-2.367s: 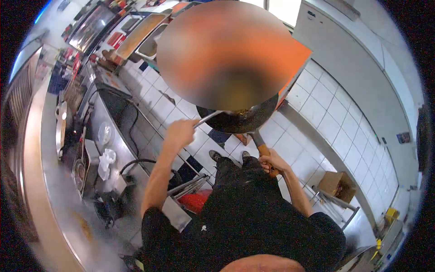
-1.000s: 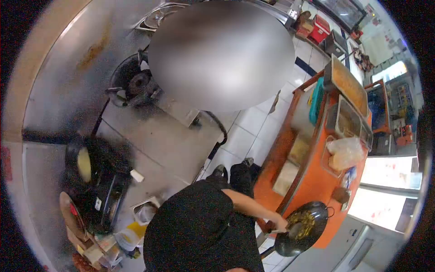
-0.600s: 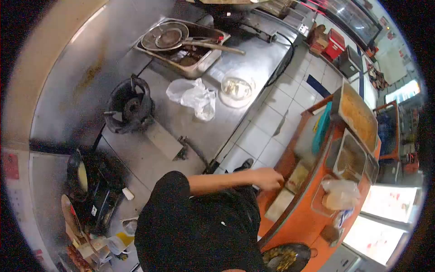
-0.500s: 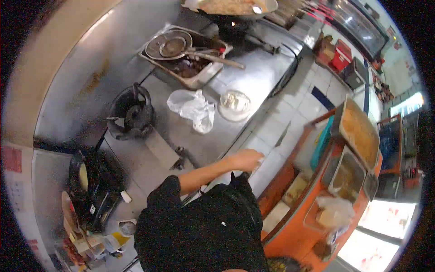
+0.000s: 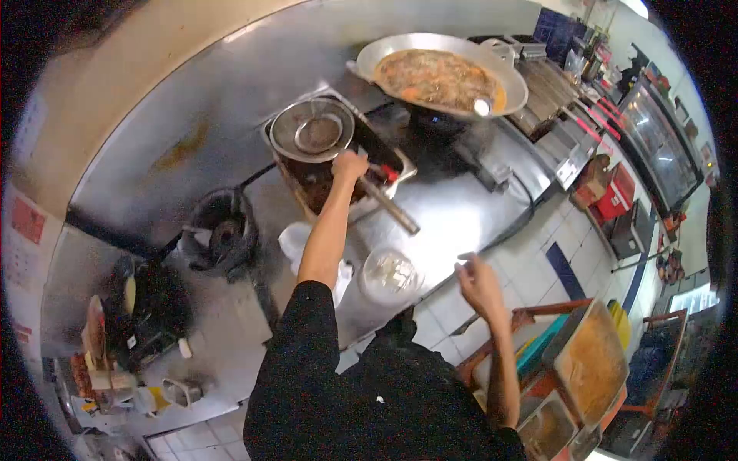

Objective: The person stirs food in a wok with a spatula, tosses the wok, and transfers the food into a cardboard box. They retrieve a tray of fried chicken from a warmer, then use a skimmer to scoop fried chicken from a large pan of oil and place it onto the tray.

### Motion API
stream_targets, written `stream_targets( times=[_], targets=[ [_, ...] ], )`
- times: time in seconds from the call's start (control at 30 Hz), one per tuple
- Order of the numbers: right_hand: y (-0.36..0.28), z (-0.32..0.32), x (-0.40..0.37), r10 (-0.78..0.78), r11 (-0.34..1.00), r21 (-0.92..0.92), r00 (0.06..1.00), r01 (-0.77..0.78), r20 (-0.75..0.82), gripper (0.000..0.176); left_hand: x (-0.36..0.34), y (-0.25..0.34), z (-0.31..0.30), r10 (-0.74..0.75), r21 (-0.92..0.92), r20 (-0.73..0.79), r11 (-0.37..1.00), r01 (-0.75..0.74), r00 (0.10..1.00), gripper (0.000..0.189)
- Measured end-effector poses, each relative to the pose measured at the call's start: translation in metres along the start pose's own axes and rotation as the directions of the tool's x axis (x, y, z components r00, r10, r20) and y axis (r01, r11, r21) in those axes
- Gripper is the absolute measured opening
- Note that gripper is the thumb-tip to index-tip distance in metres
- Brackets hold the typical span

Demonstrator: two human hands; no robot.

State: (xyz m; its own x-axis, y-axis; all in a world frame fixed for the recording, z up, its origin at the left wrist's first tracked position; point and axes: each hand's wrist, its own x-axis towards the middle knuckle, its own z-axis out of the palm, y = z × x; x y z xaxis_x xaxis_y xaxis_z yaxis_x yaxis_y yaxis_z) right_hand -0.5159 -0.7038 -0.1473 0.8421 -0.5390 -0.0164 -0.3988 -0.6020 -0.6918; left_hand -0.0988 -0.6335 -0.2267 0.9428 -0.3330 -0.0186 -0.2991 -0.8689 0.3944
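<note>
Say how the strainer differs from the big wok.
The strainer is smaller than the wok. The strainer is long-handled, the wok loop-handled. The strainer is mesh, the wok is solid and holds food. The left hand is at the strainer; no hand touches the wok. Both utensils are round.

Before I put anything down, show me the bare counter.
Free: steel counter between the wok and round container; another patch between the burner and small metal container. Crowded: the tray, with strainer and left hand.

I find the strainer [image 5: 314, 132] lying across the tray [image 5: 410, 170] at my left hand [image 5: 350, 164], the wok [image 5: 510, 81] beyond to the right, the burner [image 5: 221, 235] nearer and left, the tub [image 5: 390, 278] nearer me.
</note>
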Motion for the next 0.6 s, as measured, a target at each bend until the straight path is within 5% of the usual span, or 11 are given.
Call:
stream_targets(
  times=[0.07, 0.13, 0.23, 0.3, 0.37, 0.43, 0.47, 0.5, 0.6],
  targets=[
    [0.033, 0.040, 0.054, 0.053, 0.994, 0.089, 0.998, -0.057, 0.046, 0.035, 0.014, 0.005, 0.012, -0.050, 0.119, 0.116, 0.992, 0.036, 0.992, 0.046],
    [0.054, 0.077, 0.102, 0.092, 0.915, 0.332, 0.918, -0.230, 0.385, 0.044, 0.032, 0.019, 0.010, -0.008, 0.253, 0.239, 0.966, -0.054, 0.971, 0.045],
    [0.018, 0.084, 0.142, -0.041, 0.393, 0.557, 0.591, -0.731, 0.805, 0.050, 0.048, 0.024, 0.013, -0.001, 0.393, 0.300, 0.911, -0.122, 0.954, 0.042],
    [0.010, 0.106, 0.161, -0.170, 0.235, 0.528, 0.500, -0.816, 0.849, 0.046, 0.059, 0.016, 0.014, -0.012, 0.307, 0.213, 0.950, -0.055, 0.977, 0.041],
    [0.018, 0.150, 0.178, -0.273, 0.287, 0.435, 0.363, -0.853, 0.891, 0.043, 0.068, -0.021, 0.012, -0.011, 0.035, 0.140, 0.999, 0.006, 0.990, 0.032],
    [-0.001, 0.134, 0.185, -0.408, 0.312, 0.411, 0.270, -0.857, 0.872, 0.035, 0.032, -0.040, -0.030, -0.112, -0.551, 0.391, 0.767, 0.329, 0.914, 0.032],
    [-0.018, 0.126, 0.181, -0.266, 0.250, 0.444, 0.379, -0.861, 0.886, 0.021, 0.008, -0.038, -0.044, -0.165, -0.728, 0.311, 0.591, 0.347, 0.936, 0.040],
    [-0.014, 0.129, 0.184, -0.289, 0.247, 0.438, 0.366, -0.864, 0.885, 0.021, -0.020, -0.040, -0.051, -0.236, -0.862, 0.246, 0.391, 0.323, 0.940, 0.052],
    [0.003, 0.133, 0.186, -0.279, 0.262, 0.496, 0.427, -0.828, 0.860, 0.024, -0.112, -0.049, -0.049, -0.257, -0.898, 0.172, 0.356, 0.259, 0.951, 0.075]
  ],
)
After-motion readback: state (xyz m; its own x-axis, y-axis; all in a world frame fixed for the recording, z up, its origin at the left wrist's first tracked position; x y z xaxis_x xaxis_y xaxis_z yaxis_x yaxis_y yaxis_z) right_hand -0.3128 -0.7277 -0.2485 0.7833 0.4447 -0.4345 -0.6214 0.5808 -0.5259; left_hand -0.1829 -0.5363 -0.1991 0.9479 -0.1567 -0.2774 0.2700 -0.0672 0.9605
